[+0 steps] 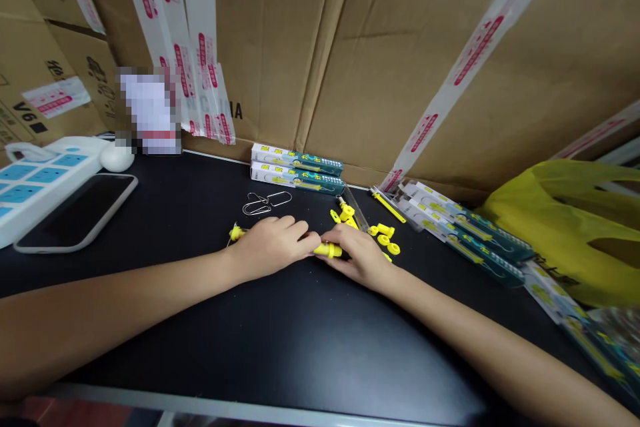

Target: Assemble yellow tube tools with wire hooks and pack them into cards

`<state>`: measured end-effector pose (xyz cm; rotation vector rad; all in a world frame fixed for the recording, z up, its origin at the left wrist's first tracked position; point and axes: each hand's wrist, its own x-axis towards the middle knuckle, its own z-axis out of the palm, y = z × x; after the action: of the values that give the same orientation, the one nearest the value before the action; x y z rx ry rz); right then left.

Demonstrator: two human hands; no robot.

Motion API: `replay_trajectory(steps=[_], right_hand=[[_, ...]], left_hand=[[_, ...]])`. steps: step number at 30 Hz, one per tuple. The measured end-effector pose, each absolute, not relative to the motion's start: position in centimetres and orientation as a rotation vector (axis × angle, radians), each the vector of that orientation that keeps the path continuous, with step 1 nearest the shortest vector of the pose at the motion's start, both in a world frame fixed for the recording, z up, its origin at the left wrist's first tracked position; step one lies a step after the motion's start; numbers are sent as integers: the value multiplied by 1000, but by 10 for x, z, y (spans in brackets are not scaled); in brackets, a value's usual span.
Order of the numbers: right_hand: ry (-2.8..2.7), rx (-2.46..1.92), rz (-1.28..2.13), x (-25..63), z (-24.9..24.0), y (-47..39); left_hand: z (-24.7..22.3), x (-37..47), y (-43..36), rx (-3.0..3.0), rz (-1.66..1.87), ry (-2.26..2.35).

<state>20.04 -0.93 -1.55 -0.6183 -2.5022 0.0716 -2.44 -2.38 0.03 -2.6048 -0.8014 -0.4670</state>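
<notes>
My left hand (280,240) is closed over the middle of a slim tubular spring scale with yellow ends, held low over the black table. One yellow end with a thin wire hook (235,233) sticks out on its left. On the other side a yellow end piece (329,250) shows between my hands. My right hand (363,255) has its fingers closed around that end, and its fingertips are partly hidden. Just beyond my right hand lie loose yellow plastic parts (383,239) and a clear tube (356,205). Several bent wire hooks (265,203) rest behind my left hand.
Printed boxes (296,177) lie at the back against a large cardboard box (425,47). More boxes (465,233) line the right, beside a yellow plastic bag (565,213). A phone (77,212) and a white power strip (55,167) occupy the left.
</notes>
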Motion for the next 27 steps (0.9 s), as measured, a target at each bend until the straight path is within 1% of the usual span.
replay_trajectory(steps=[5,14,21,24,27], right_hand=[[-2581,-588,-187,200,-10,-11],[-2558,-648,-243,199,-10,-9],[-2441,-707,-14,204,-18,-4],[-2263,-772,192,204,-17,-5],[-1976,-867,474,200,-15,-9]], left_hand=[[-5,-25,-22,-2622,-458,-838],[-7,-25,-21,-2713,-436,-1005],[-4,-23,-21,-2831,-578,-1132],[2,-24,-21,-2882,-671,-1243],[7,-25,-20,-2905,-834,-1413]])
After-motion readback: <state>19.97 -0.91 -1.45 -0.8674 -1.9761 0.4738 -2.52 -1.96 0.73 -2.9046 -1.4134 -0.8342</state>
